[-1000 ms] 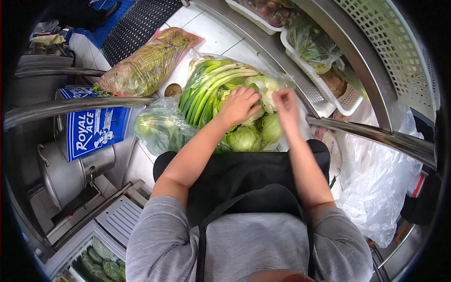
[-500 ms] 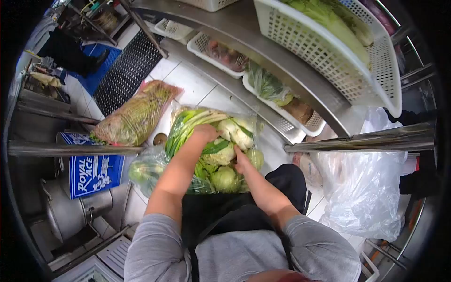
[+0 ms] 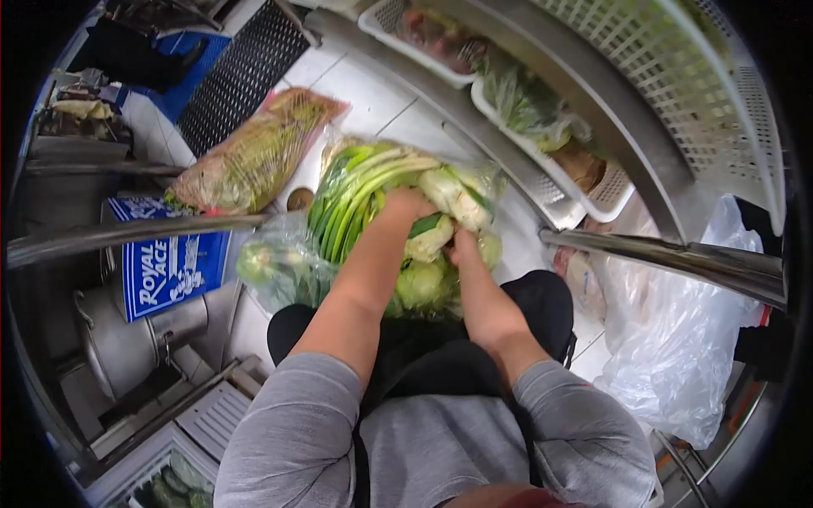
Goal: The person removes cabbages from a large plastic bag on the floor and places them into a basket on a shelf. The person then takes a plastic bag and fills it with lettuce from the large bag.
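Observation:
A clear plastic bag (image 3: 487,178) of vegetables lies on the floor before my knees. Inside are long green onions (image 3: 356,199), a white vegetable (image 3: 453,199) with green leaves, a pale head like a cauliflower (image 3: 430,243) and a round green cabbage (image 3: 421,284). My left hand (image 3: 410,203) reaches in between the onions and the pale head, its fingers curled; what they hold is hidden. My right hand (image 3: 461,245) is against the right side of the pale head, its fingers mostly hidden by the vegetables.
Another bag of greens (image 3: 254,157) lies at the far left, near a blue printed box (image 3: 174,258) and a metal pot (image 3: 123,343). Perforated white baskets (image 3: 500,118) of produce stand on the shelf at right. A metal rail (image 3: 677,258) and plastic bags (image 3: 669,364) are at my right.
The view has shifted, and the shelf baskets sit higher in it. Both hands are closer together among the vegetables, and the pale head has shifted and tilted between them.

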`<state>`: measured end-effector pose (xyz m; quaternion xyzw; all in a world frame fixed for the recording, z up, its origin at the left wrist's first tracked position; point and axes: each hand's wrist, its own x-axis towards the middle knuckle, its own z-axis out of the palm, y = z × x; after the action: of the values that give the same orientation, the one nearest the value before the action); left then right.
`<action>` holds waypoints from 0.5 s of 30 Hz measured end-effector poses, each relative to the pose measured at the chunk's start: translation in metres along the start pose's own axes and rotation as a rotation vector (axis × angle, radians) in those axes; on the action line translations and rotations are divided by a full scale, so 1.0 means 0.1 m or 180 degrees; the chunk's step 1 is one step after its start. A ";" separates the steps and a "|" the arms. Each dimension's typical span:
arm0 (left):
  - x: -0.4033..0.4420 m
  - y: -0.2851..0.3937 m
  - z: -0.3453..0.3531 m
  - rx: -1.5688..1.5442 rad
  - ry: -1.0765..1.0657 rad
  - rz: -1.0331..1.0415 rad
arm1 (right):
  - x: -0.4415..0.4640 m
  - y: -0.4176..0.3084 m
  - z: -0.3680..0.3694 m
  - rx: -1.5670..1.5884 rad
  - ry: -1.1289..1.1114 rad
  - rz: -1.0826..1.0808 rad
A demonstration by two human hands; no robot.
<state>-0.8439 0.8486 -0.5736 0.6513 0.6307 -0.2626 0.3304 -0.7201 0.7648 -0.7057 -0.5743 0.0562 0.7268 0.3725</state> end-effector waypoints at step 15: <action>-0.49 -0.13 0.36 0.0217 0.0701 0.0348 | 1.18 0.44 -0.77 0.0141 -0.0880 0.0327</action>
<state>-0.8576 0.7898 -0.5609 0.7204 0.6174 -0.1925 0.2506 -0.6934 0.7508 -0.8502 -0.4567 0.0497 0.8156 0.3517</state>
